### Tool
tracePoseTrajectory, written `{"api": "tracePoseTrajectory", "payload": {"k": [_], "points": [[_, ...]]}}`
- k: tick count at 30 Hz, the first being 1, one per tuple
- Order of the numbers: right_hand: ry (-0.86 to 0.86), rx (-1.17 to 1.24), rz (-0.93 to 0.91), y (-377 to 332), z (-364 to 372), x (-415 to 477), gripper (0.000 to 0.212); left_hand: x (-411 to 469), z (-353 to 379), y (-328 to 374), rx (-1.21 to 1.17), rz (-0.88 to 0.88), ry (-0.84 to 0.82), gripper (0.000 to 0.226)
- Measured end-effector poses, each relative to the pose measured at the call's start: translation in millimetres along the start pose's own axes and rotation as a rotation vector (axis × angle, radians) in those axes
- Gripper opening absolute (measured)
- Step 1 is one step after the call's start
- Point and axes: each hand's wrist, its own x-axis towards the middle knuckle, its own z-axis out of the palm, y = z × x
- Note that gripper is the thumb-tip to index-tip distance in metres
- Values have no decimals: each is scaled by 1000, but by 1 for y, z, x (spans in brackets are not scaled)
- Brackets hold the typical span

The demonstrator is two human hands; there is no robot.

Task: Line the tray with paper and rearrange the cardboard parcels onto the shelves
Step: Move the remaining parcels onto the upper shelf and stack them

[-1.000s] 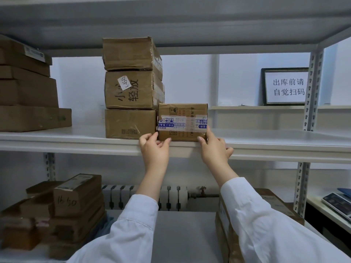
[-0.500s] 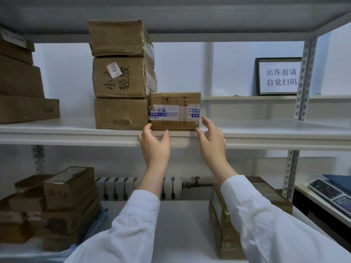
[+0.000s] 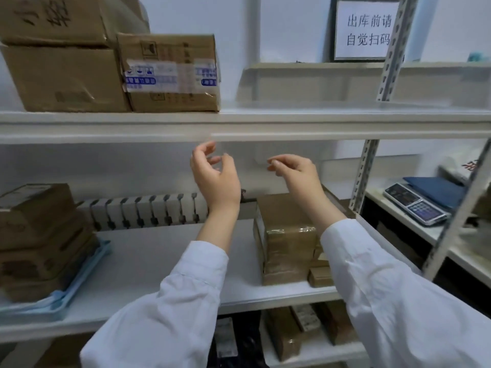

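A taped cardboard parcel [image 3: 170, 73] with a blue-and-white label stands on the upper white shelf [image 3: 318, 120], pressed against a stack of larger parcels [image 3: 63, 75] to its left. My left hand [image 3: 212, 179] and my right hand [image 3: 295, 173] hang below that shelf's front edge, fingers loosely curled, holding nothing. Beneath my right forearm a tape-wrapped brown parcel [image 3: 287, 240] sits on the middle shelf [image 3: 164, 266]. At the left of that shelf several parcels [image 3: 39, 235] are piled on blue paper [image 3: 69, 290].
A white radiator [image 3: 148, 211] runs along the back of the middle shelf. A framed sign [image 3: 368, 29] leans on a ledge at the back right. An electronic scale [image 3: 417, 203] and a blue folder lie on a side table right of the perforated upright [image 3: 364, 176]. More parcels [image 3: 305, 330] fill the bottom shelf.
Both hands have let go of the labelled parcel and dropped below the upper shelf's edge. The view has tilted down, and the middle and bottom shelves show.
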Motion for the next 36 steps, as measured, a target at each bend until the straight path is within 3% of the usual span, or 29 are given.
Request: {"api": "tracePoseTrajectory", "payload": {"k": [5,9,15,20,22,26,31,36], "points": [[-26,-63,165,42,-13,-8,24,-25,24,-29,44,-154,4,23],[-27,-86,305,78,-16,-12,35,-41,41,-58,89,-380,-26,22],[-111,-397,538,122,-21,-11,55,-64,54,-90,170,-720,-92,32],[-144,-291,633,145,-21,-11,59,-77,60,-114,307,-1012,-256,56],[-141,-230,677,150,-19,-9,63,-82,62,-116,310,-1098,-328,52],[-125,-150,713,158,-18,-7,63,-85,60,-123,305,-1122,-411,52],[-64,-185,673,145,-16,-4,50,-77,51,-127,286,-1032,-374,65],[-41,-69,601,125,-13,-6,53,-72,41,-111,124,-994,-292,60]]}}
